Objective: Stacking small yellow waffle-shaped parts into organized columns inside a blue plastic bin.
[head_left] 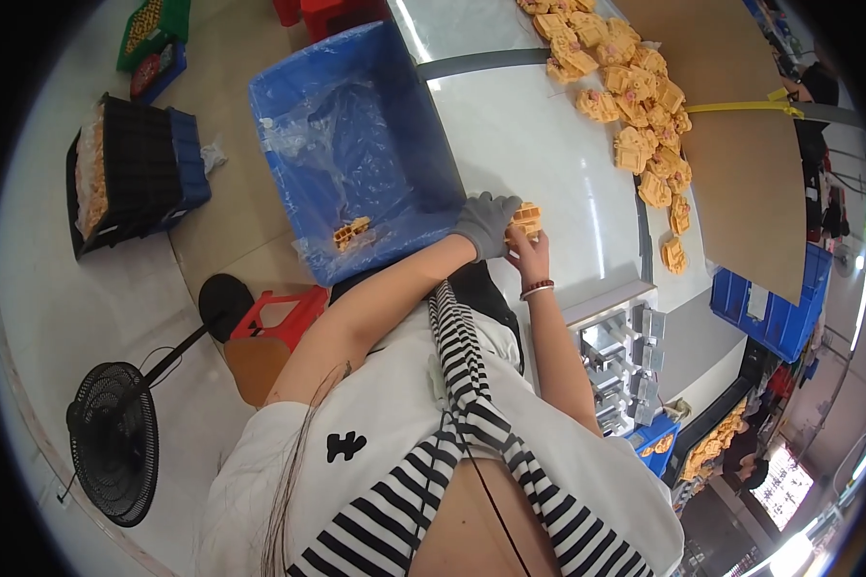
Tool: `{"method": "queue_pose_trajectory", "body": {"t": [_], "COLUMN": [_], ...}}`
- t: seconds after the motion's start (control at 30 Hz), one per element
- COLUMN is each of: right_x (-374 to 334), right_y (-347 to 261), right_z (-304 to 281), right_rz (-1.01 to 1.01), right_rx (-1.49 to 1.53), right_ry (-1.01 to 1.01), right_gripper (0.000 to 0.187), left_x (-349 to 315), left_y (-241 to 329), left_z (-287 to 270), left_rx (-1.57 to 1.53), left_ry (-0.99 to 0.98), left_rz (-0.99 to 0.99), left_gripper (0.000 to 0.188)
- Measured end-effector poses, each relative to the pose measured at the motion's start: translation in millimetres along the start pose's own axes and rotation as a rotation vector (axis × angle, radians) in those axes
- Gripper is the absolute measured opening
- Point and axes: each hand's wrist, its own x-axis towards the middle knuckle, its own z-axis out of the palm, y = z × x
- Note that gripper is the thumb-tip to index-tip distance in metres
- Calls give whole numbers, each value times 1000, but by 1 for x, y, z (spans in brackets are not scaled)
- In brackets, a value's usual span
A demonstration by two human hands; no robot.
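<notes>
My left hand (489,226), in a grey glove, is closed on the left side of a small yellow-orange moulded plastic piece (524,219). My bare right hand (530,258), with a beaded bracelet at the wrist, grips the same piece from below with its fingertips. The piece is held just over the near left edge of the white table (510,125). Beside my left hand stands a blue bin (419,125) lined with clear plastic, and a similar yellow-orange piece (351,233) lies in its near end.
Many more yellow-orange pieces (645,96) lie heaped along the table's far right, by a cardboard sheet (741,183). Metal fixtures (616,351) stand right of my right forearm. A red stool (284,313), a black fan (115,442) and dark crates (140,173) stand at left.
</notes>
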Motion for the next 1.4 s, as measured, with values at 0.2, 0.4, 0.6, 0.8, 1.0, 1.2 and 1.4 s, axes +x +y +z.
{"method": "queue_pose_trajectory", "body": {"t": [0.2, 0.4, 0.6, 0.8, 1.0, 1.2, 1.4], "right_x": [-3, 4, -2, -11, -2, -3, -16], "right_y": [-8, -19, -33, -45, -38, -61, -50], "right_z": [1, -31, -67, -57, -48, -8, -21], "right_rz": [-140, -486, -635, -375, -395, -440, -417], "right_rx": [-97, -516, -934, -797, -644, -822, -842], "right_ry": [156, 131, -156, -108, -101, -95, 116], "right_gripper": [79, 53, 45, 50, 64, 69, 66], "left_x": [2, 16, 9, 16, 30, 57, 20], "left_y": [-10, -28, -26, -25, -11, -57, -4], "left_z": [-11, 37, 8, 3, 10, 92, 15], "left_rx": [-87, -78, -48, -125, -246, -527, -610], "left_ry": [-132, -60, 175, 99, 19, 183, -253], "left_rz": [-39, -2, 115, 208, 380, 72, -61], "left_gripper": [74, 64, 38, 28, 54, 64, 59]}}
